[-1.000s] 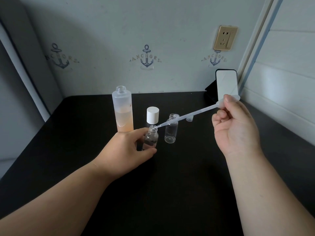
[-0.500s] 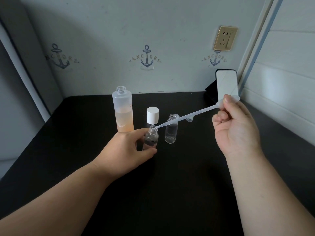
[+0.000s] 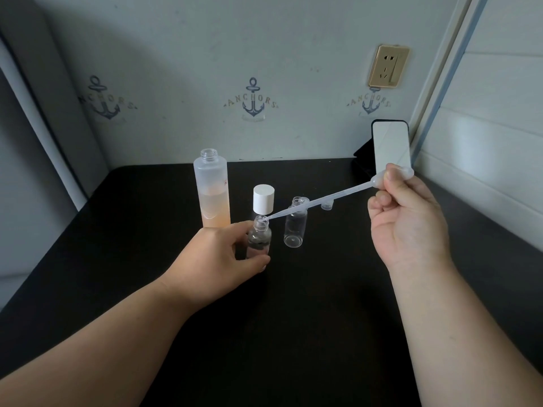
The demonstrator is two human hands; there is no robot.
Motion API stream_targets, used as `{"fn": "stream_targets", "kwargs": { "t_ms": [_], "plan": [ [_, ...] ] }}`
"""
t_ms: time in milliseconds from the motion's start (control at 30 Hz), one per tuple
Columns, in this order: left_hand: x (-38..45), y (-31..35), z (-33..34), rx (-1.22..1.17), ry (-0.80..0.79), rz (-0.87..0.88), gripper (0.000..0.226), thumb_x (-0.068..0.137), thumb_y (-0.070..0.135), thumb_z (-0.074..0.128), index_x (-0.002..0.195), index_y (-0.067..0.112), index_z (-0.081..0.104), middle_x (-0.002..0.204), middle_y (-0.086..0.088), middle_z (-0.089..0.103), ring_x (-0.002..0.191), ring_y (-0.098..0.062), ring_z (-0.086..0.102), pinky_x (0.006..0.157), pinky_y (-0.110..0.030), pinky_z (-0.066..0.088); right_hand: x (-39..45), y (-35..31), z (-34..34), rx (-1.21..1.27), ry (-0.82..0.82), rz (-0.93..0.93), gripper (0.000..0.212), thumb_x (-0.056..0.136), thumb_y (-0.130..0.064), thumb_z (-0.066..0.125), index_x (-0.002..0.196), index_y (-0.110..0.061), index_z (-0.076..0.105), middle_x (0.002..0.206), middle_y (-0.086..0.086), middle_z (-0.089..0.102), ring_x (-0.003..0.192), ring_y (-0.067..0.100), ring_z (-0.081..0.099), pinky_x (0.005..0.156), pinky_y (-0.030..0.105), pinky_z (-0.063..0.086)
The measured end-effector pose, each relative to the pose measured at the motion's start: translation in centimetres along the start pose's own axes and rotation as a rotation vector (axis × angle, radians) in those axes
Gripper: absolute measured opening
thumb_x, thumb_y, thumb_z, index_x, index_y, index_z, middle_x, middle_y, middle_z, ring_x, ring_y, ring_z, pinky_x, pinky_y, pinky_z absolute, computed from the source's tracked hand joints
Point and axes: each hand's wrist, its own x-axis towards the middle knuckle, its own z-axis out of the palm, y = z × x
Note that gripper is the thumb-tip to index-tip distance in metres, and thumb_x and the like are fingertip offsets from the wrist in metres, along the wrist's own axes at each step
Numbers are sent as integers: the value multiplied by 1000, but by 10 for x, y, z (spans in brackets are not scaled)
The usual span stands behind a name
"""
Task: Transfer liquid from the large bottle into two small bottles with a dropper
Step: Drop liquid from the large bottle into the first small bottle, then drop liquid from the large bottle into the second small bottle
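The left hand (image 3: 217, 254) curled round the near small bottle (image 3: 259, 237), thumb on its near side and fingers behind it, holding it upright on the black table (image 3: 323, 289). The right hand (image 3: 408, 218) was raised to the right and pinched the bulb of the dropper (image 3: 320, 199) between thumb and forefinger, its other fingers folded into the palm. The dropper slanted down to the left, its tip resting in the open mouth of the held bottle. Whether liquid was in the dropper's stem could not be made out, and the held bottle's contents were hard to read through the glass and the fingers behind it.

Just right of it stood the second small bottle (image 3: 295, 230), clear, uncapped and seemingly empty; the dropper's stem crossed in front of its neck. A small clear cap (image 3: 327, 205) lay beyond it, partly hidden by the stem. Behind the held bottle stood a white cap (image 3: 264, 199). To the far left rose the large bottle (image 3: 212, 190), frosted and open, with peach-coloured liquid filling roughly its lower half. A phone (image 3: 390, 146) leaned in the far right corner beneath a wall socket (image 3: 388, 66).
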Motion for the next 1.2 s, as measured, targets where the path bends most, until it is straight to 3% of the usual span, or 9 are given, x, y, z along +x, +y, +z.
{"fn": "stream_targets", "kwargs": {
  "t_ms": [100,267,467,633,900,1067,1200],
  "plan": [
    [1,0,2,3,-4,-28,20,81,38,78,86,47,60,80,31,64,71,4,59,63,-6,41,0,1,0,8,-13,35,9,82,-9,72,88,-14,77,78,2,69,66,9,61,66,20,49],
    [0,2,2,2,-17,-43,16,82,35,78,82,40,62,81,29,65,73,9,59,66,-4,40,1,1,-2,11,18,85,5,92,-11,68,89,-14,72,77,0,68,65,10,61,65,21,51],
    [4,2,5,37,-26,-154,24,81,48,76,98,46,58,90,29,67,92,19,55,67,-7,44,1,0,-1,103,146,134,6,93,-13,67,97,-9,70,73,-1,69,59,9,61,60,20,50],
    [12,3,11,100,-38,-243,31,84,50,73,104,46,49,85,33,56,79,19,53,62,-6,36,0,0,-1,143,203,144,5,93,-12,68,96,-8,70,72,-2,69,59,8,62,60,19,50],
    [18,6,18,90,-23,-304,28,88,45,72,105,38,51,89,31,55,81,14,52,65,-7,34,0,2,-1,216,219,178,5,93,-10,69,97,-8,69,73,-1,70,60,9,63,59,19,49],
    [22,9,21,132,-20,-344,26,90,44,69,107,35,52,92,25,58,85,7,55,65,-11,38,-1,4,-2,243,206,194,6,91,-8,71,86,-12,71,77,1,71,62,10,64,60,21,51],
    [28,15,23,141,-31,-367,30,92,41,69,115,28,55,93,22,58,84,4,56,66,-11,39,-1,5,-3,259,186,203,28,90,-9,71,65,-17,79,78,0,72,64,10,66,62,20,52]
  ]
}}
